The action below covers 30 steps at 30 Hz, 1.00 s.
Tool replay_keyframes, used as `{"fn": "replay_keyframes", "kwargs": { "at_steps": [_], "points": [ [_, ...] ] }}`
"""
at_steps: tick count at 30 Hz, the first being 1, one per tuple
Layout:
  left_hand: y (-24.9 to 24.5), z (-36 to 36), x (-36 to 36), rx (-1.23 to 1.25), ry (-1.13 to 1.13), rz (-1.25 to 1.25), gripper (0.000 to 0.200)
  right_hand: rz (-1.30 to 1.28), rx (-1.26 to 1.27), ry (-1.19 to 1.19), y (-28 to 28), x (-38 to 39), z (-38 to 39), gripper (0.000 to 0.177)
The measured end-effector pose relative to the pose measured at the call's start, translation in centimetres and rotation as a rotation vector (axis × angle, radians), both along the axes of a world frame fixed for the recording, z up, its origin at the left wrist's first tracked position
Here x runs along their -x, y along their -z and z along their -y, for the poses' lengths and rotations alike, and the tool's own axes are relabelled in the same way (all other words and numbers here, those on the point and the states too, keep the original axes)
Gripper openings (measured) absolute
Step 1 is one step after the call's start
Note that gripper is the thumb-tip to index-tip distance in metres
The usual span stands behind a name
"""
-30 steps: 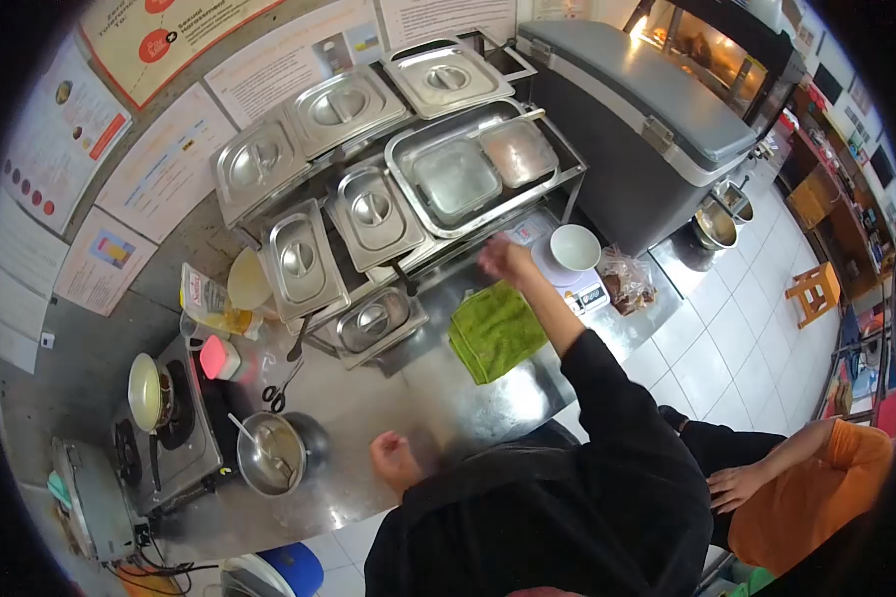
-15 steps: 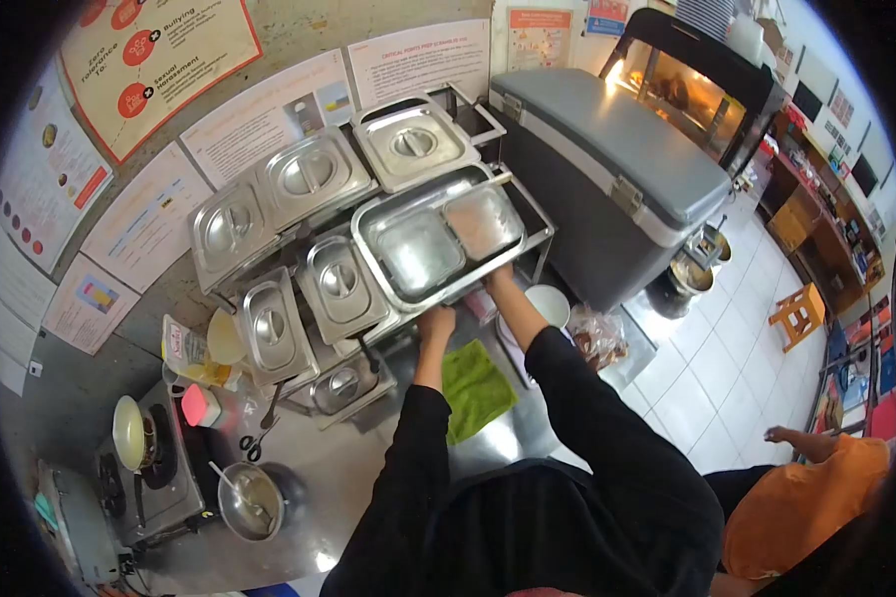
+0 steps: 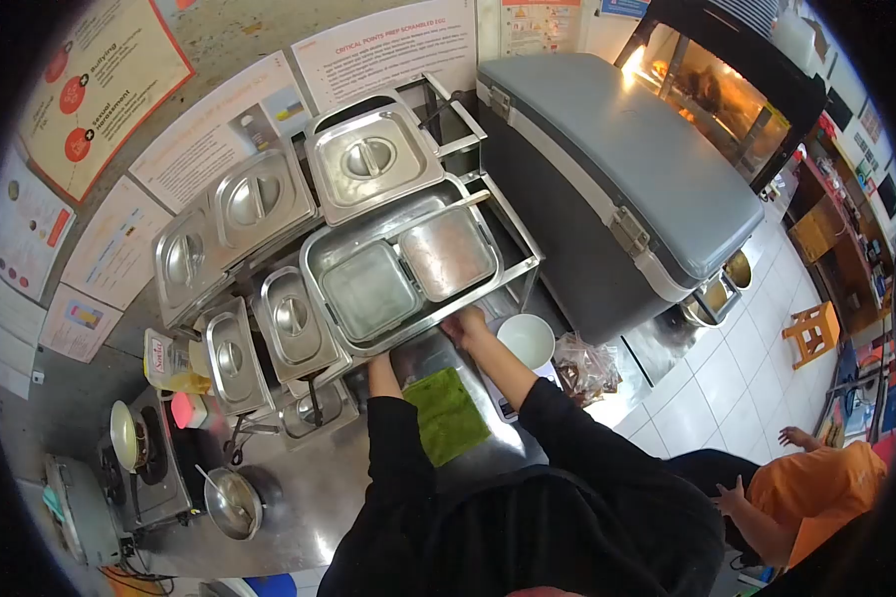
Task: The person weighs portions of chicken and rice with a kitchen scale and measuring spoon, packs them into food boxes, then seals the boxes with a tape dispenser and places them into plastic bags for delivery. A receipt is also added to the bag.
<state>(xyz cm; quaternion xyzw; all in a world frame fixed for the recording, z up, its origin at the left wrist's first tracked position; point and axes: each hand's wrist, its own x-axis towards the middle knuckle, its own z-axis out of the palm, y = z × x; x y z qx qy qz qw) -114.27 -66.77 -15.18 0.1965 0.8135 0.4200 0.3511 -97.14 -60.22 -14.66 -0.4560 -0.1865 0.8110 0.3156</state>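
A deep steel pan [image 3: 343, 343] sits in the front tier of a metal rack, with two lidded-looking steel containers inside it and a long handle across its back. My left hand [image 3: 382, 378] reaches under the rack's front edge, and its fingers are hidden there. Further right, my right hand [image 3: 468, 326] is also at the underside of the rack, its visible fingers bent inward; whatever they hold is out of sight. A green cloth [image 3: 450, 418] lies on the steel counter between my forearms. Beside my right wrist stands a white bowl [image 3: 526, 341].
A large grey cooler box [image 3: 607, 169] stands right of the rack. A plastic bag [image 3: 585, 366] lies by the bowl. At left are a stove [image 3: 159, 483] with a small pan and a steel bowl [image 3: 233, 502]. A person in orange [image 3: 816, 488] is at lower right.
Both hands have gone further beneath the rack, the left one now mostly hidden. The view has shifted closer to the rack. The person in orange has raised a hand.
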Motion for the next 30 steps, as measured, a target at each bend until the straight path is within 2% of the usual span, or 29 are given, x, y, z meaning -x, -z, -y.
{"fn": "replay_keyframes", "kwargs": {
  "at_steps": [5,7,11,12,13,14,15,17,19,20,24,28,30],
  "points": [
    [2.4,0.8,0.4,-0.284,-0.215,0.194,0.045,0.017,-0.020,-0.033,-0.9,-0.1,-0.1,0.019],
    [4.2,1.3,0.3,-0.451,-0.285,0.299,0.044,-0.089,-0.004,-0.015,-1.0,-0.2,-0.2,0.021],
    [6.6,3.8,-0.5,-0.608,-0.314,0.406,0.044,-0.153,0.055,-0.128,-3.1,-1.4,0.3,0.028],
    [5.9,4.8,-1.3,-0.593,-0.296,0.407,0.043,-0.183,0.017,-0.195,-2.1,-1.5,0.0,0.032],
    [3.7,6.1,-2.6,-0.554,-0.276,0.400,0.042,-0.212,-0.017,-0.264,-1.0,-1.7,0.2,0.035],
    [1.2,7.4,-4.1,-0.515,-0.255,0.393,0.042,-0.215,0.036,-0.275,-2.3,-2.1,0.6,0.034],
    [-2.1,7.4,-4.9,-0.477,-0.196,0.368,0.040,-0.239,0.051,-0.368,0.0,-1.8,0.2,0.033],
    [-5.3,8.5,-5.3,-0.215,-0.195,0.253,0.036,-0.077,0.019,-0.294,-4.3,-2.1,2.4,0.021],
    [-7.4,10.5,-6.1,-0.281,-0.164,0.242,0.035,-0.166,0.122,-0.388,-3.7,-2.8,3.1,0.024],
    [-7.8,11.6,-6.5,-0.326,-0.119,0.244,0.033,-0.167,0.121,-0.404,-3.6,-3.2,3.8,0.024],
    [-6.9,14.9,-8.8,-0.506,-0.167,0.346,0.022,-0.104,0.057,-0.371,-8.0,-5.8,7.6,0.025],
    [-7.3,17.8,-11.1,-0.374,-0.155,0.309,0.025,-0.070,0.033,-0.382,-8.6,-8.0,9.9,0.032],
    [-8.4,18.8,-12.6,-0.386,-0.151,0.366,0.030,-0.047,0.033,-0.372,-9.1,-9.3,11.2,0.032]
  ]
}}
